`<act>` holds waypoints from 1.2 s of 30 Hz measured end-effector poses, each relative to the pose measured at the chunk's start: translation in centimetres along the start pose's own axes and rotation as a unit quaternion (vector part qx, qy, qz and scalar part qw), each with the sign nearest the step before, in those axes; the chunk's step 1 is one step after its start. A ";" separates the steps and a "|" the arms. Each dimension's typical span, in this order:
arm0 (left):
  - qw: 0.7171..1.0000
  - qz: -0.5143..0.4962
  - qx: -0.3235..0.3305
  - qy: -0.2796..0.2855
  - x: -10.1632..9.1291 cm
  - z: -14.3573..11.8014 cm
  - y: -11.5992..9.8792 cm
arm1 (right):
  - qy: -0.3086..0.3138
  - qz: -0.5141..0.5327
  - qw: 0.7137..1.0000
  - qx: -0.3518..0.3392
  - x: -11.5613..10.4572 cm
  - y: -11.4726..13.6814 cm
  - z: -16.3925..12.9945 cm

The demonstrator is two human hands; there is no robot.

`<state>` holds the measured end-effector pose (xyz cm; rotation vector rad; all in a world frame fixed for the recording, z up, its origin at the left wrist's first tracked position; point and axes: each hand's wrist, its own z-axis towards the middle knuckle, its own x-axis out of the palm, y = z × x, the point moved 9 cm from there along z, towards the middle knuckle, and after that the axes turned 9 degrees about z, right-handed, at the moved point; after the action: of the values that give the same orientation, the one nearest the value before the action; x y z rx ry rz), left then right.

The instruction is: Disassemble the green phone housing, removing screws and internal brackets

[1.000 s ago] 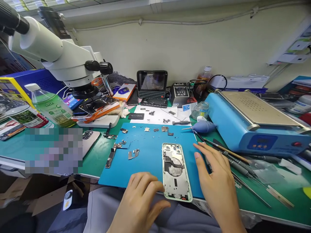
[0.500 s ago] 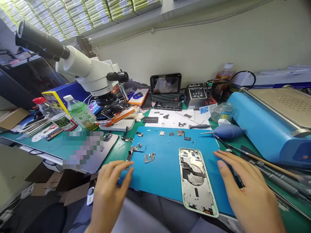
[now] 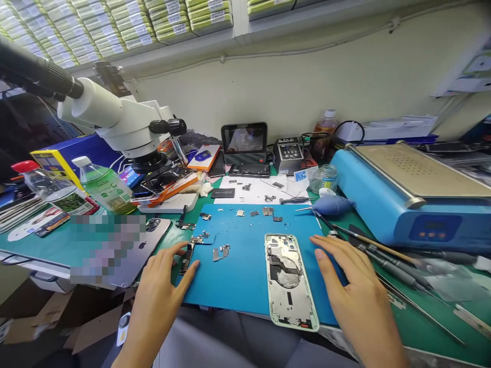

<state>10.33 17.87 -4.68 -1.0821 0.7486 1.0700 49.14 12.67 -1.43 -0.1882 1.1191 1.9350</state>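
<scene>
Green workbench (image 3: 46, 250) space surrounds a blue mat (image 3: 233, 286); from the mat's centre, a microscope (image 3: 126, 125) stands toward 10 o'clock and a blue machine with a metal top (image 3: 387, 209) toward 2. At 9 o'clock, the left hand (image 3: 163, 278) is unclenched, thumb and fingers parted around a dark circuit board (image 3: 187, 258); whether they touch it, I cannot tell. An opened phone housing (image 3: 289, 301) lies at 4 o'clock, the right hand (image 3: 353, 286) just beyond it, fingers loosely extended.

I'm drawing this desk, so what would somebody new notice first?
Probably the open green-edged phone housing at the near edge of the blue mat, between the left hand and right hand. A white binocular microscope looms at the left. At the right sits a blue machine with a perforated metal top.
</scene>
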 end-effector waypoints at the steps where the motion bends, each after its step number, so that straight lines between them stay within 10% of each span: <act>1: 1.000 0.002 -0.001 -0.002 0.0 -0.1 0.0 | 0.001 0.002 1.000 -0.008 0.0 0.3 -0.1; 14: 0.998 0.007 -0.058 0.002 -2.5 2.4 0.7 | -0.002 -0.014 1.000 -0.022 -0.5 0.6 -0.1; 19: 0.997 -0.031 0.059 -0.048 -3.2 0.7 -6.1 | -0.005 -0.015 1.000 -0.026 -0.4 0.3 -0.2; 26: 0.980 0.018 0.193 -0.038 2.4 -6.1 -20.9 | -0.025 -0.005 0.999 0.045 -1.0 -0.9 -0.3; 31: 0.977 0.018 0.197 -0.080 3.6 -5.5 -22.9 | -0.017 0.018 0.997 0.079 -1.1 -1.5 -0.1; 36: 0.956 -0.047 0.290 0.007 3.6 -4.9 -21.1 | -0.015 0.025 0.997 0.076 -0.9 -1.5 -0.3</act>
<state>31.51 12.39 -2.69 -0.6118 0.9372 0.6926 50.75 12.28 -2.10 -0.0473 1.2554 1.8810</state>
